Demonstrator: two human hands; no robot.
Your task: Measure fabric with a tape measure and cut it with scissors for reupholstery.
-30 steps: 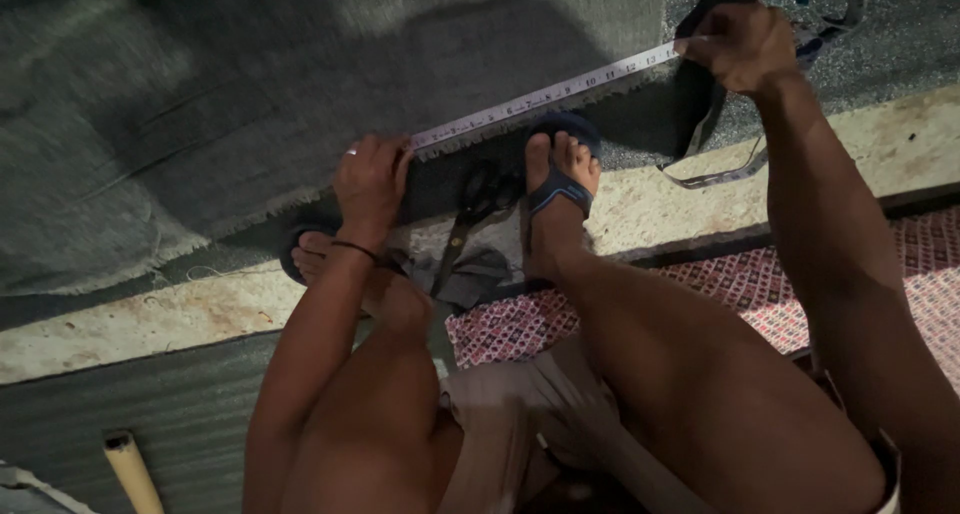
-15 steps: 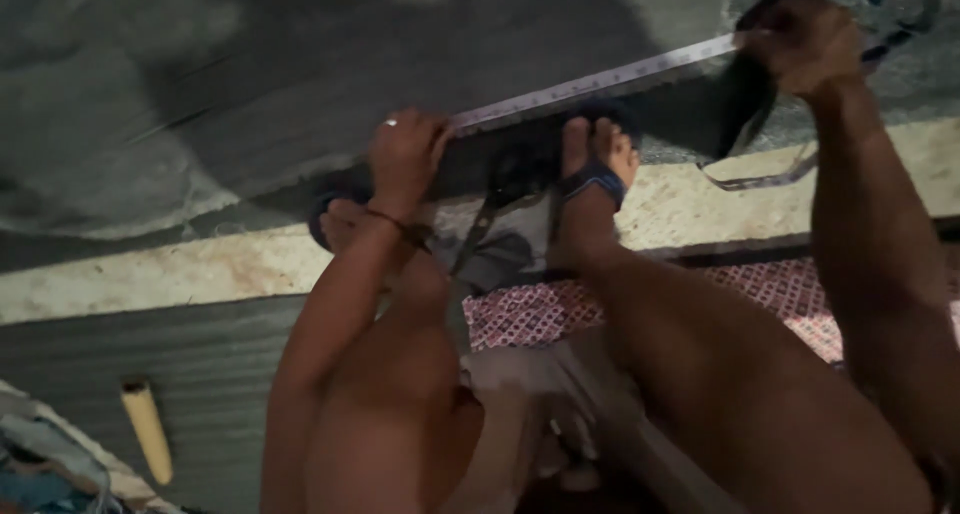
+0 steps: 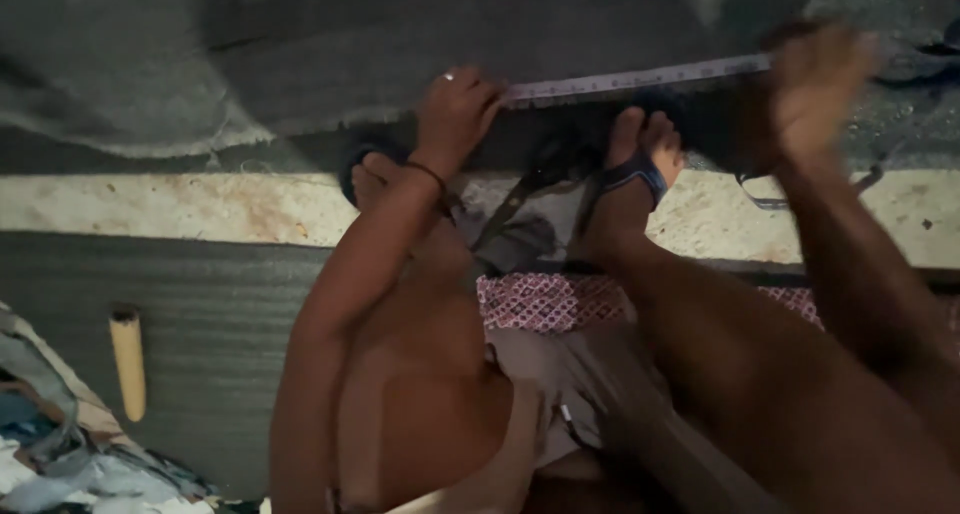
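A pale measuring tape [image 3: 640,78] lies stretched across grey fabric [image 3: 300,54] on the floor. My left hand [image 3: 455,114], with a ring on one finger and a dark band at the wrist, presses the tape's left end onto the fabric. My right hand [image 3: 815,89] is blurred at the tape's right end and seems to hold it. My two sandalled feet [image 3: 630,179] rest just below the tape, with dark scissors [image 3: 515,199] between them, partly hidden.
A pale stone strip [image 3: 180,204] runs across the floor below the fabric. A dark ribbed mat [image 3: 180,354] lies nearer me with a short wooden stick [image 3: 128,359] on it. Cloth scraps [image 3: 60,454] pile at the lower left. A patterned red cloth [image 3: 545,302] lies under my legs.
The view has swung so that hands, tape and feet sit further right and higher. My right hand has dropped along the tape and is blurred with motion. My left hand stays pressed on the tape.
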